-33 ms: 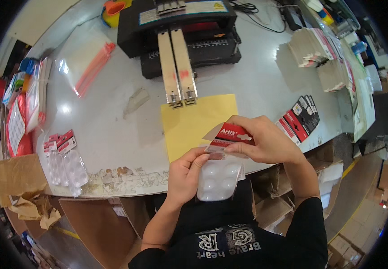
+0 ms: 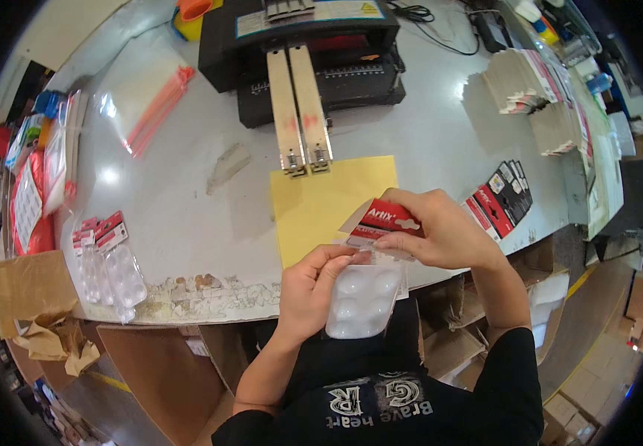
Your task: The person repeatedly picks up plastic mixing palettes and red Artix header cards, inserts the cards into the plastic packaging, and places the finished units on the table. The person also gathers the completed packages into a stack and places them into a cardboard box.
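Observation:
My right hand (image 2: 440, 229) pinches a folded red and white header card (image 2: 387, 215) between thumb and fingers, above the table's front edge. Just below the card hangs a white plastic paint palette (image 2: 362, 301) with several round wells, apparently inside a clear bag. The fingers of my left hand (image 2: 311, 288) are closed on the bag's top, at the palette's upper left, close under the card. Beneath the card lies a yellow sheet (image 2: 314, 212). What the left fingertips press together is partly hidden.
A black stapling machine (image 2: 321, 89) with two metal arms stands at the back. Bagged palettes (image 2: 113, 271) lie at left, near clear bags with red edges (image 2: 159, 108). Loose header cards (image 2: 496, 201) rest at right, below card stacks (image 2: 522, 78). Cardboard boxes (image 2: 165, 372) sit under the table.
The palette hangs slightly lower and the whole view has shifted a little. Both hands keep their hold.

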Action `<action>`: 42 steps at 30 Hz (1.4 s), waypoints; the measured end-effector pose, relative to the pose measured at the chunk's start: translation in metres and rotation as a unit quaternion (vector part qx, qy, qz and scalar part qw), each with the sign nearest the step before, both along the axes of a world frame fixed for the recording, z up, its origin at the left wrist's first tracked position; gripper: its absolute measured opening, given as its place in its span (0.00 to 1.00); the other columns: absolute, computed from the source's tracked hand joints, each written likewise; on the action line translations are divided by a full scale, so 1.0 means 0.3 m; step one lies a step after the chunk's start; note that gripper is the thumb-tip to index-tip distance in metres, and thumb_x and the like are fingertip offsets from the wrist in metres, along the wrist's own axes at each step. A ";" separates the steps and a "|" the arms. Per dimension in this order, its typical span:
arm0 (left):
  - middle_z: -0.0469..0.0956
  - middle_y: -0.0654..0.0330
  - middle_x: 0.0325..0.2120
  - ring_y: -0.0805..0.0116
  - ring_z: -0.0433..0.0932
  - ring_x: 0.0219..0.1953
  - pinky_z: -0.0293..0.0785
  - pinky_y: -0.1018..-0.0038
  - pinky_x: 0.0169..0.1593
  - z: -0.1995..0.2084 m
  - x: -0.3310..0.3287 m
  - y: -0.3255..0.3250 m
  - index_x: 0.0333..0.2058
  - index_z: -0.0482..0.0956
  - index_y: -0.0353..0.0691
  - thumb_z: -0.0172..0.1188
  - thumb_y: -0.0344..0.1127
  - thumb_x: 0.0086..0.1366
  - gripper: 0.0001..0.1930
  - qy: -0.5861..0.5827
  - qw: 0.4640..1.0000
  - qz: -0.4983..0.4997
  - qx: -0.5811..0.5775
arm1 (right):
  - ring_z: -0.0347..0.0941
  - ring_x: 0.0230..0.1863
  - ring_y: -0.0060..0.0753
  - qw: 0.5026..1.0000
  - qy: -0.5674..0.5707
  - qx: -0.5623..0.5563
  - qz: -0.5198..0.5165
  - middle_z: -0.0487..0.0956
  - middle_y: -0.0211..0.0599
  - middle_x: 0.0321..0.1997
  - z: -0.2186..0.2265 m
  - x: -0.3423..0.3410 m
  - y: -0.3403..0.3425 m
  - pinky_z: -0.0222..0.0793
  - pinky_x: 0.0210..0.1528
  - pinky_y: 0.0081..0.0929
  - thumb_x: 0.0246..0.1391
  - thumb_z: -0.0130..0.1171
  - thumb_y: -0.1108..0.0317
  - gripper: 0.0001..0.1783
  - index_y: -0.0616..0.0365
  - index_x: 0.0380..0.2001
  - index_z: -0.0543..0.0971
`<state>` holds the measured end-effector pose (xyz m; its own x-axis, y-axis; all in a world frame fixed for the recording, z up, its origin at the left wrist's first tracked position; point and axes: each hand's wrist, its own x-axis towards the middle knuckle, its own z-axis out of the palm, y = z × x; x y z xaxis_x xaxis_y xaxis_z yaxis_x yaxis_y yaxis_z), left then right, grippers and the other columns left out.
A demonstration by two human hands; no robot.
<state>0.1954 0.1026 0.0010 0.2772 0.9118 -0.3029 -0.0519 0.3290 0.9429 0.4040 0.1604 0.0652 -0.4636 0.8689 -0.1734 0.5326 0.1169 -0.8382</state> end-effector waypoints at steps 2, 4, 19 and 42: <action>0.82 0.50 0.35 0.71 0.79 0.39 0.72 0.76 0.48 0.012 -0.007 0.000 0.38 0.73 0.29 0.49 0.30 0.69 0.09 0.007 1.000 0.001 0.014 | 0.74 0.32 0.58 0.999 -0.036 -0.040 0.000 0.77 0.54 0.28 -0.008 -0.010 0.033 0.69 0.32 0.39 0.47 0.65 0.60 0.21 0.64 0.39 0.73; 0.82 0.50 0.35 0.72 0.79 0.39 0.72 0.76 0.48 0.016 -0.008 0.005 0.38 0.73 0.29 0.50 0.29 0.68 0.08 0.038 0.999 0.001 0.005 | 0.74 0.31 0.59 0.997 -0.024 -0.044 0.051 0.77 0.54 0.27 -0.016 -0.006 0.051 0.69 0.32 0.39 0.47 0.65 0.60 0.20 0.64 0.37 0.73; 0.80 0.62 0.23 0.82 0.71 0.26 0.69 0.82 0.32 0.003 -0.035 0.003 0.34 0.78 0.32 0.54 0.32 0.67 0.09 0.129 0.983 0.098 0.092 | 0.76 0.31 0.50 0.999 -0.004 0.022 0.027 0.78 0.48 0.24 -0.080 -0.028 0.055 0.70 0.32 0.35 0.45 0.67 0.59 0.21 0.64 0.34 0.74; 0.72 0.64 0.22 0.78 0.65 0.28 0.65 0.80 0.33 -0.094 -0.072 0.037 0.30 0.72 0.32 0.44 0.39 0.72 0.17 0.112 0.966 0.224 0.067 | 0.69 0.20 0.17 0.882 0.317 -0.269 -0.221 0.75 0.30 0.22 -0.226 -0.114 -0.083 0.66 0.23 0.18 0.57 0.56 0.70 0.08 0.63 0.27 0.74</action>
